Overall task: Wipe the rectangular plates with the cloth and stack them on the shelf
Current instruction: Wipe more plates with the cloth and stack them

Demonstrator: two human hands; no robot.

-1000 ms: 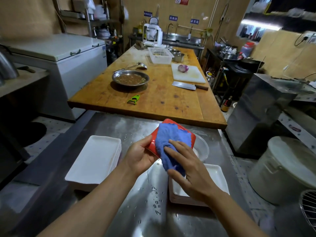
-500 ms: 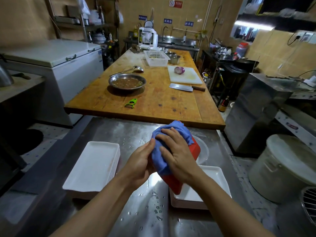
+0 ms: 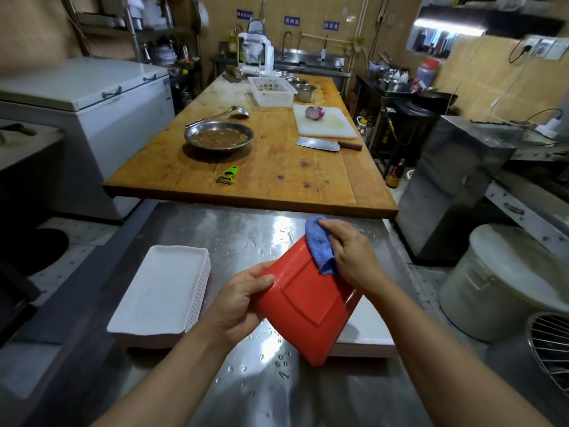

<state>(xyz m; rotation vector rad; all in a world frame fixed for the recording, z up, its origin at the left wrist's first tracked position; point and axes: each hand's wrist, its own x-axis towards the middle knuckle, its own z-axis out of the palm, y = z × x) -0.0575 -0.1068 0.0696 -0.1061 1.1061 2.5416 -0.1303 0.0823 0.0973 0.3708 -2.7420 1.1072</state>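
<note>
The red plate (image 3: 311,306) hangs tilted over the wet steel counter (image 3: 246,238), underside up. The left hand (image 3: 238,298) clamps its near-left edge; the right hand (image 3: 351,254) pinches the blue cloth (image 3: 318,245) against its far corner. A hard rub could twist the damp plate loose onto the white plates (image 3: 366,331) below, well apart from the stack (image 3: 163,294) at left.

Wet steel counter (image 3: 246,238) lies open between 2 plate stacks (image 3: 166,291).
</note>
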